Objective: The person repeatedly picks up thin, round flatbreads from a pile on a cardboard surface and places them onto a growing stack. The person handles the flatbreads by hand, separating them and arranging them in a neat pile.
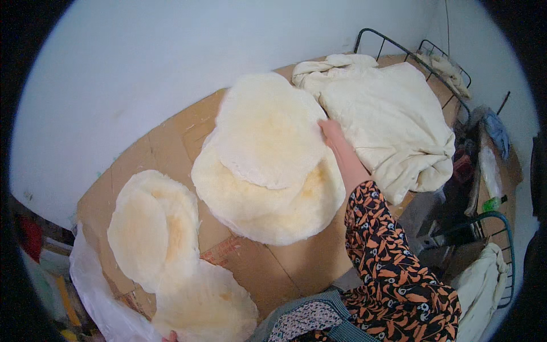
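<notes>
Large, thin, round flatbreads lie on flattened cardboard (256, 265). In the middle, a pale flatbread (269, 128) overlaps a bigger browned one (273, 213) beneath it. My right hand (332, 130) grips the right edge of the upper flatbread, close beside a folded cream cloth (384, 119). At the left lies another flatbread (141, 231), folded or overlapped, with brown spots. It meets a further flatbread (209, 303) at the lower left. Just the fingertips of my left hand (171, 337) show at the bottom edge, by that lower flatbread; the rest of the hand is out of the picture.
A white wall (128, 77) rises behind the cardboard. Dark metal bed-frame rails (410, 53) stand at the back right, and a green metal rail (506, 226) at the lower right with cream cloth (483, 290) by it. Clear plastic sheeting (98, 295) hangs at the lower left.
</notes>
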`<state>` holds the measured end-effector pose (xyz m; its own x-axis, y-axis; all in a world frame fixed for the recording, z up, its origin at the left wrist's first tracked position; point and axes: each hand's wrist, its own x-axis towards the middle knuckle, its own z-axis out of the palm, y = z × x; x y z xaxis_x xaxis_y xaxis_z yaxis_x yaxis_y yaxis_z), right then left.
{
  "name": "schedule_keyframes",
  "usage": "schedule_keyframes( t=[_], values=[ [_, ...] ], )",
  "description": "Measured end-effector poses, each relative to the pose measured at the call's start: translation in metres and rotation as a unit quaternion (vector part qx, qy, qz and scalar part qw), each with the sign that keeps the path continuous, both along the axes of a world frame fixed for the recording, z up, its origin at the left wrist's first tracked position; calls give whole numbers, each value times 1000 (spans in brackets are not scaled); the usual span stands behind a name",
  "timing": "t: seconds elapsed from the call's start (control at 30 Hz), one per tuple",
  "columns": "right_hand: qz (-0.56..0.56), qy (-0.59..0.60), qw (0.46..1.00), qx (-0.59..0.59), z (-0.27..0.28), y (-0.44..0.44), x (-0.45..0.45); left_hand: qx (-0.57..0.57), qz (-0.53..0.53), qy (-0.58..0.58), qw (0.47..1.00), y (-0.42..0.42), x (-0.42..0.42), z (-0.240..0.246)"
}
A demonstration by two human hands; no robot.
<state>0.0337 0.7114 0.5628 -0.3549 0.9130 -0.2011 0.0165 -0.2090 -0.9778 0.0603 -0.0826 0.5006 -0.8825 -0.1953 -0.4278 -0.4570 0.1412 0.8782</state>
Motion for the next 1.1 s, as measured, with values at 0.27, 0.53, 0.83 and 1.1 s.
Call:
schedule_keyframes(
  t=[0.27, 0.53, 0.83, 1.1],
  values=[
    [55, -102, 993, -9, -50, 0, 21, -9, -72, 97, 993, 72, -89, 137],
    [65, -102, 991, 54, -34, -9, 10, -23, -273, 246, 930, 177, -181, 274],
    [64, -126, 989, 54, -52, 8, 11, -365, -509, 405, 666, 428, -213, 293],
    [15, -82, 992, -90, -39, -16, 52, -533, -648, 405, 363, 495, -167, 103]
  ],
)
